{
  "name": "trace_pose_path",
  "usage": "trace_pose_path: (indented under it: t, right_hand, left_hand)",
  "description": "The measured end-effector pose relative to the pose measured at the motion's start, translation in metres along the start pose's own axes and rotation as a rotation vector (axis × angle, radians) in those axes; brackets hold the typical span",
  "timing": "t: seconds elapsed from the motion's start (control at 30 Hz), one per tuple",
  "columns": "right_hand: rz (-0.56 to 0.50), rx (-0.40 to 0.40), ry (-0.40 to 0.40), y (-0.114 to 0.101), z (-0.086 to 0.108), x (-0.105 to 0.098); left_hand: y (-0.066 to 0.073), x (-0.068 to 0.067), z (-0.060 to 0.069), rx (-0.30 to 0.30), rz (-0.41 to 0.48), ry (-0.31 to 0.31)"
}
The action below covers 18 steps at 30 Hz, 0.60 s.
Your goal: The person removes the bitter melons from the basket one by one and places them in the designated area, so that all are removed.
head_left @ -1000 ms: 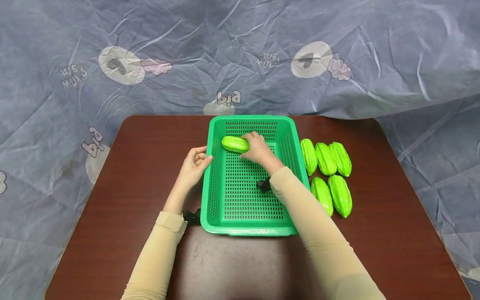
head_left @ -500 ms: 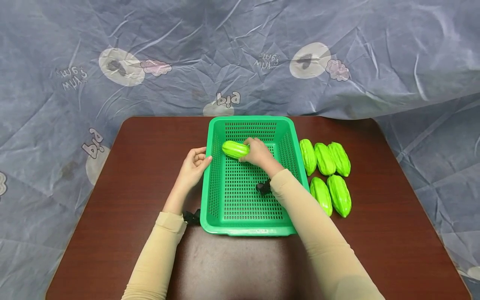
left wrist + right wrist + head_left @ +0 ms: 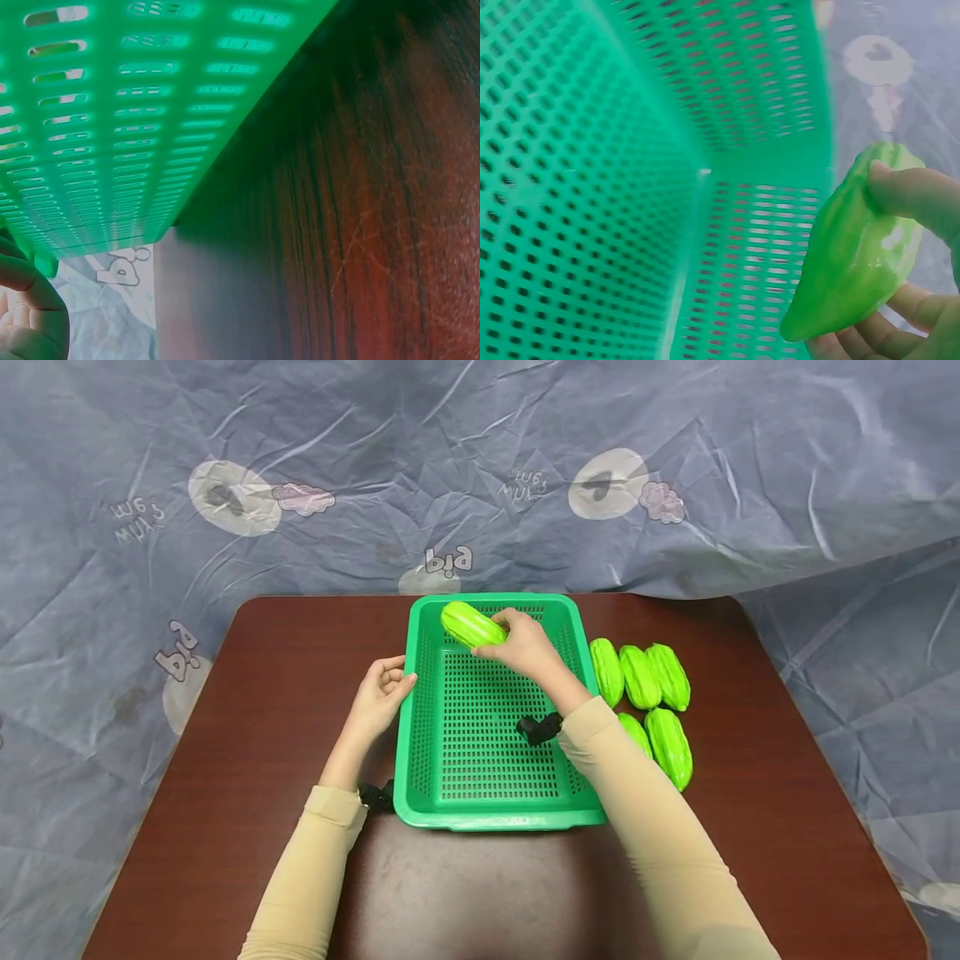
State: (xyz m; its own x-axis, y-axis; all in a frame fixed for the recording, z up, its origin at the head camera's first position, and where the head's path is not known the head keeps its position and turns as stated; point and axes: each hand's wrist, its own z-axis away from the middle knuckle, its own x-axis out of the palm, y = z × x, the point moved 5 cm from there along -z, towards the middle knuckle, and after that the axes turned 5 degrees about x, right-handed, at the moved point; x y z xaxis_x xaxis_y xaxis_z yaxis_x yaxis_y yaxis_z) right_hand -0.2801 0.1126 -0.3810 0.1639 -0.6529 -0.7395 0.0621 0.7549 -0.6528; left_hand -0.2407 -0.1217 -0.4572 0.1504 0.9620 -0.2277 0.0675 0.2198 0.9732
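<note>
A ridged light-green bitter melon (image 3: 472, 625) is held in my right hand (image 3: 521, 647), above the far left part of a green plastic basket (image 3: 405, 735). In the right wrist view, the thumb lies over the bitter melon (image 3: 859, 255) and the fingers curl beneath it; its tapered end points down. My left hand (image 3: 381, 693) grips the basket's left rim, thumb at the rim and fingers bent outside the wall. Only part of that hand (image 3: 30, 307) shows in the left wrist view, beside the perforated basket wall (image 3: 112, 135).
Several more bitter melons (image 3: 639, 677) lie in two rows on the brown table (image 3: 750, 793), just right of the basket. My right forearm partly covers one of the near ones (image 3: 633, 732). A grey printed cloth (image 3: 360, 468) hangs behind the table.
My right hand has lifted the bitter melon from low in the basket to around rim height, tilting it. The left hand stays at the basket's left rim.
</note>
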Motion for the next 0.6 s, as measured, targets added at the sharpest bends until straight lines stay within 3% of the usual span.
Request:
trace_pose_path:
  t: [0.23,0.6]
  right_hand:
    - [-0.093,0.044,0.088,0.002,0.016,-0.041]
    - [-0.193,0.118,0.219,0.047,0.061,-0.108]
  left_hand:
    - [0.001,-0.001,0.0,0.011,-0.009,0.007]
    - [0.002,0.0,0.001,-0.005,-0.001,0.008]
